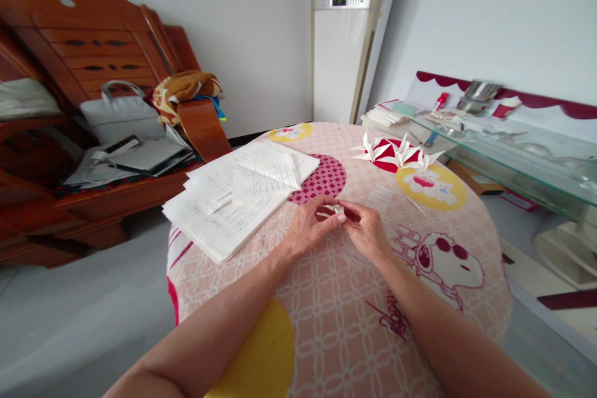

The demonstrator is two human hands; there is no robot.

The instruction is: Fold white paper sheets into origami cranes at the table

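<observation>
Between my fingertips is a small piece of folded white paper (339, 209), mostly covered by the fingers. My left hand (311, 224) pinches it from the left with thumb and forefinger. From the right, my right hand (366, 230) closes its fingers on the same paper. Both hands rest low over the patterned tablecloth (336, 317). Several folded white paper cranes (401, 152) stand at the far right of the round table. A stack of written paper sheets (228, 224) lies left of my hands, with a creased sheet (265, 180) on top.
A thin white strip (416, 206) lies on the cloth right of my hands. Beyond the table's right edge stands a glass shelf (522, 143) with papers and cups. At left is a wooden bench (107, 62) bearing a grey bag (116, 112). A tall white air conditioner (342, 56) stands behind.
</observation>
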